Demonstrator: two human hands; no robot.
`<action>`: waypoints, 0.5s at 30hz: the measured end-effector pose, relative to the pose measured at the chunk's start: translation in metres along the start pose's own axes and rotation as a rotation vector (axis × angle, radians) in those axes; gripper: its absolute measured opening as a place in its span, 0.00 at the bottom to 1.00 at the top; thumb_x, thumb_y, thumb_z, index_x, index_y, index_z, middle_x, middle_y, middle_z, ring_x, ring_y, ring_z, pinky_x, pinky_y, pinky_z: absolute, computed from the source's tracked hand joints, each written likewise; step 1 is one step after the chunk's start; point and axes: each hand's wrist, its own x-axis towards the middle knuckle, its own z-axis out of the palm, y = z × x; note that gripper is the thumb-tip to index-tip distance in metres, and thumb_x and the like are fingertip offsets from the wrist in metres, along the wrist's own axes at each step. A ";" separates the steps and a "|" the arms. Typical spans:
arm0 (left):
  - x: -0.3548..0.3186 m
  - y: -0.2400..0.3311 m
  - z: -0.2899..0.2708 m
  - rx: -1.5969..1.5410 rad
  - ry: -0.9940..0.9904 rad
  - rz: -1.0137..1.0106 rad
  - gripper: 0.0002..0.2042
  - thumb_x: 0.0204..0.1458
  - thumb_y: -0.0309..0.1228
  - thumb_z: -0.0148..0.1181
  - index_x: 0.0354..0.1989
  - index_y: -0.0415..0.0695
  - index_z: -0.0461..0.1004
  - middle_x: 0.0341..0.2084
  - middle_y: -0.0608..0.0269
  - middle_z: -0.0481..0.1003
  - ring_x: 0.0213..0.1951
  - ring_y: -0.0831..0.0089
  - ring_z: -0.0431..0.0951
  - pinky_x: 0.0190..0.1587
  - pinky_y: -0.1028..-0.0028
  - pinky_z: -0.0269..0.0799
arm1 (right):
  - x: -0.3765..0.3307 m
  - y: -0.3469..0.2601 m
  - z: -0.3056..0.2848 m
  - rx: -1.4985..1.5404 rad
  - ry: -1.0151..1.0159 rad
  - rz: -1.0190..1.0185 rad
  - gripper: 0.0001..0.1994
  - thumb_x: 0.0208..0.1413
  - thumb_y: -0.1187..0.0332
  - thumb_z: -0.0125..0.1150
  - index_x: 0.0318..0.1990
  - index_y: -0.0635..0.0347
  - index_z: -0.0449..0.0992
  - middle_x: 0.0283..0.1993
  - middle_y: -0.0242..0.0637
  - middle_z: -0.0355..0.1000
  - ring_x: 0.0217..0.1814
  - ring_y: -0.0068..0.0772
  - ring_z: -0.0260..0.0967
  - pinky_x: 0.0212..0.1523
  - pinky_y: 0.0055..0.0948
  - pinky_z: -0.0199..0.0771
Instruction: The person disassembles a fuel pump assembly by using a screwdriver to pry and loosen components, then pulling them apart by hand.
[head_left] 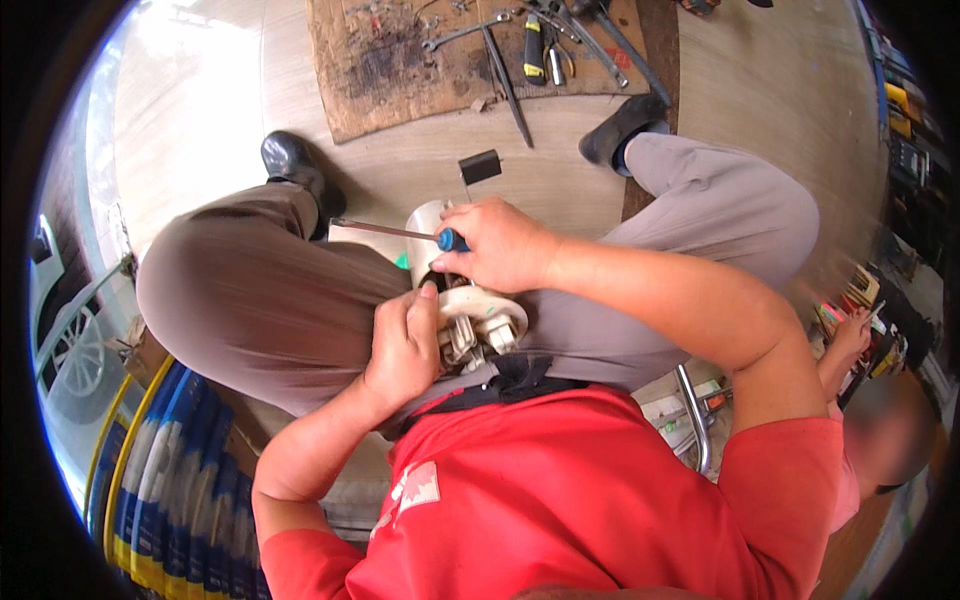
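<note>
Between my thighs sits a whitish plastic fuel pump unit, its round flange with fittings turned toward my belt. A dark rectangular float stands out from its far side on a thin wire. My left hand is closed on the unit's left side, thumb near the gap below the flange. My right hand grips a screwdriver by its blue handle, with the metal shaft pointing left across the unit's white cylinder. Part of the cylinder and the gap is covered by my fingers.
On the floor ahead lies stained cardboard with a wrench, a dark rod, a yellow-black handled tool, pliers and a hammer. Blue-yellow stacked items stand at left. Another person's hand shows at right.
</note>
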 end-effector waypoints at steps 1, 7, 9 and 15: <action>-0.001 0.000 -0.001 -0.001 0.006 0.013 0.22 0.67 0.35 0.39 0.22 0.34 0.66 0.13 0.63 0.63 0.20 0.76 0.58 0.23 0.67 0.56 | 0.000 -0.002 0.000 0.009 -0.011 0.020 0.14 0.50 0.63 0.69 0.38 0.65 0.79 0.39 0.50 0.75 0.43 0.54 0.74 0.45 0.42 0.73; 0.006 0.011 -0.005 -0.162 -0.013 -0.023 0.23 0.68 0.38 0.40 0.32 0.31 0.75 0.17 0.62 0.69 0.21 0.76 0.64 0.25 0.71 0.61 | 0.010 0.001 -0.037 0.059 0.090 0.138 0.16 0.55 0.62 0.66 0.46 0.64 0.80 0.32 0.46 0.79 0.32 0.36 0.77 0.37 0.33 0.75; 0.003 0.007 -0.007 -0.306 -0.005 -0.135 0.24 0.68 0.41 0.37 0.37 0.33 0.76 0.19 0.66 0.72 0.20 0.82 0.63 0.23 0.78 0.58 | 0.009 0.002 -0.045 0.136 0.120 0.190 0.16 0.55 0.63 0.66 0.46 0.65 0.79 0.32 0.43 0.79 0.34 0.26 0.75 0.39 0.30 0.74; -0.004 0.000 -0.011 -0.390 0.047 -0.075 0.25 0.67 0.43 0.37 0.41 0.32 0.75 0.22 0.65 0.75 0.20 0.85 0.65 0.22 0.82 0.57 | -0.002 -0.010 -0.047 0.166 0.103 0.182 0.16 0.56 0.64 0.65 0.47 0.68 0.78 0.32 0.41 0.78 0.35 0.24 0.72 0.42 0.29 0.73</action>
